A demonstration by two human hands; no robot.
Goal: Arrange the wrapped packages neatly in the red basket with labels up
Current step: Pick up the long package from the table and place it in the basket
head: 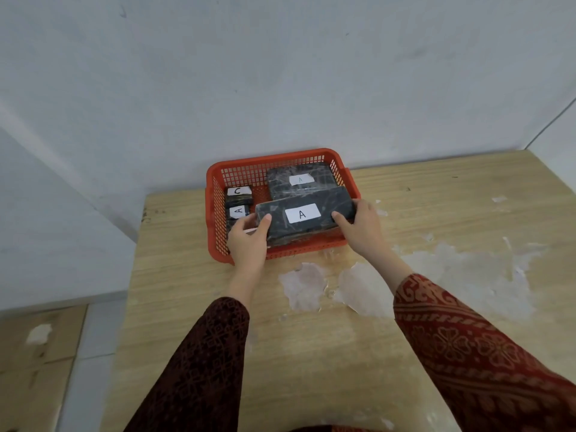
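A red mesh basket stands on the wooden table against the wall. A large black wrapped package with a white "A" label facing up lies over the basket's near half. My left hand grips its left end and my right hand grips its right end. Behind it lies another large black package with a faint "A" label up. On the basket's left side sit a small package marked "C" and, nearer, a small one marked "A".
The table has white scuffed patches in front of and to the right of the basket. Its left edge runs close beside the basket, with floor below. A pale wall rises right behind the basket.
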